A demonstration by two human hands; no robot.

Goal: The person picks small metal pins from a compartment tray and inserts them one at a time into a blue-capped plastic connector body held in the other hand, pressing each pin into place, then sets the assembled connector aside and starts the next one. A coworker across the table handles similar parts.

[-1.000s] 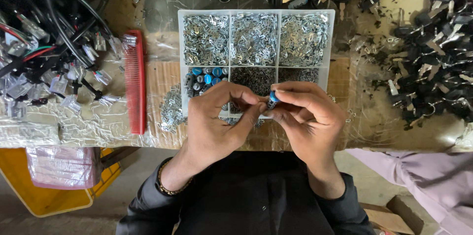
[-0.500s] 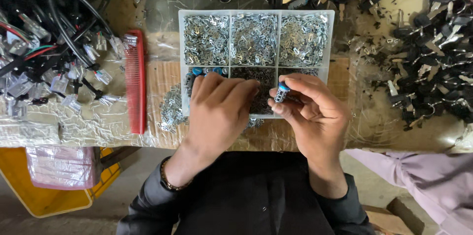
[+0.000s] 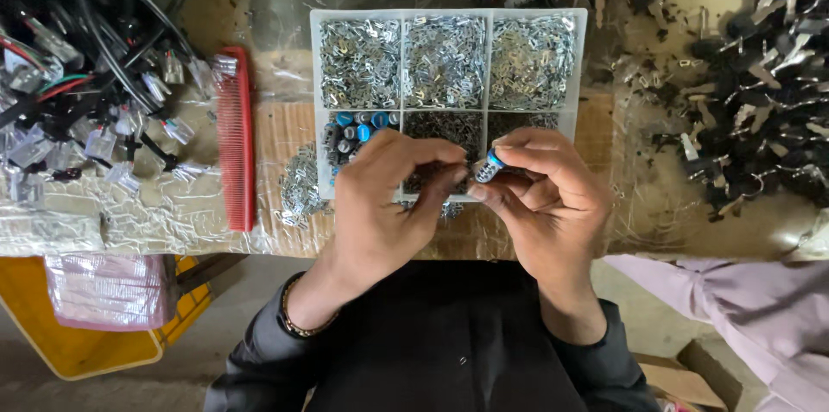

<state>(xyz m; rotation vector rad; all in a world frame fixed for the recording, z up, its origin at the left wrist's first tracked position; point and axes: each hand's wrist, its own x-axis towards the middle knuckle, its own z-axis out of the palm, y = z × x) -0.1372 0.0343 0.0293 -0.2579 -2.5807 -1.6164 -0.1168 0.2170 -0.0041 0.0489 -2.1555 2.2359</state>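
Blue-capped, a small metal cylinder point(image 3: 487, 166) is pinched in the right hand point(image 3: 544, 205) at frame centre, just above the white six-compartment plastic tray point(image 3: 449, 13), parts within easy reach; left hand point(image 3: 384, 205) fingers close against its tip.

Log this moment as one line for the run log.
right hand: pinching small blue-capped cylinder | left hand: fingertips at cylinder | under hands: six-compartment parts tray | left of tray: red comb

Shiny metal clips point(image 3: 445, 58), translucent plastic tray point(image 3: 449, 13)
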